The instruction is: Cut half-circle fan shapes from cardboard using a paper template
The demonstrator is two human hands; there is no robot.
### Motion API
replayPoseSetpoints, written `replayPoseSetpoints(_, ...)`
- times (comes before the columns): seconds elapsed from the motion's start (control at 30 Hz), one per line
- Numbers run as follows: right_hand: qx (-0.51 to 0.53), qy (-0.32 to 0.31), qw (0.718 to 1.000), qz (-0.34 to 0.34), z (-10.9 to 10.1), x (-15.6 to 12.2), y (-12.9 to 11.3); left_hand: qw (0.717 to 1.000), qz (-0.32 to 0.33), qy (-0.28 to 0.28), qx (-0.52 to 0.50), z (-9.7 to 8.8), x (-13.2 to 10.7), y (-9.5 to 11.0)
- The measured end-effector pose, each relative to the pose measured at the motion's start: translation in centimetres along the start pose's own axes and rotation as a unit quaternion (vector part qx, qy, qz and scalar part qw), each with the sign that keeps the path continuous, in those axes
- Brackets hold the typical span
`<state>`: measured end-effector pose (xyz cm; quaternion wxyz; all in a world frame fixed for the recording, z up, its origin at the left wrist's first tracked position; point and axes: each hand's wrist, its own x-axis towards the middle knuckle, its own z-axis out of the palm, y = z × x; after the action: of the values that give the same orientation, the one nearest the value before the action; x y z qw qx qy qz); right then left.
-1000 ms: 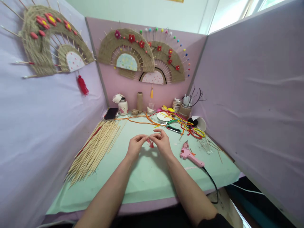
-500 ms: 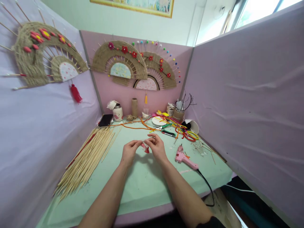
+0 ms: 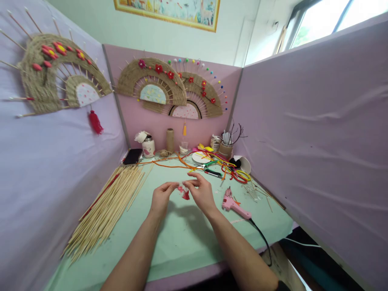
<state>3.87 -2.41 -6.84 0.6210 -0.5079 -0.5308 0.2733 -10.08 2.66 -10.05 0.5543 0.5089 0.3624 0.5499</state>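
Note:
Above the middle of the green-covered table, my left hand and my right hand are close together, fingertips pinched. Between them hangs a small red-and-whitish piece, pale at the top and deeper red at its lower end. It is blurred, and its kind is not clear. Both pinches appear to be on its upper edge. Right of my right hand lies a pink hot glue gun on its side, its black cord running off the table edge. Left of my left hand, thin wooden sticks lie in a wide bundle.
Green-handled pliers, a utility knife and tangled coloured pipe cleaners lie toward the back right. A phone, a jar and a twine spool line the back. Decorated twine fans hang on the partitions.
My fingertips have drawn slightly apart, and the red-and-whitish piece looks more spread and blurred between them. The whole view has tilted up a little. The table items stay in place.

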Motion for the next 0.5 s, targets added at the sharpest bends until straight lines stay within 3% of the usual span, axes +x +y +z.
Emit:
replayPoseSetpoints(0.13,-0.054,-0.012,0.998,-0.018,-0.6,0.3,-1.2,0.999,-0.015,0.001,-0.031,0.1,0.0,-0.1)
replayPoseSetpoints(0.3,-0.108,-0.086,0.99,-0.038,-1.2,2.9,-0.9,0.995,-0.045,0.02,-0.081,0.0,-0.1,-0.2)
replayPoseSetpoints(0.37,-0.158,-0.094,0.981,-0.061,-2.1,5.4,-0.6,0.991,-0.065,0.056,-0.105,-0.3,0.0,-0.1)
replayPoseSetpoints(0.5,-0.234,-0.018,0.969,-0.081,-5.6,13.6,0.2,0.982,-0.105,0.112,-0.111,-0.8,0.0,0.4)
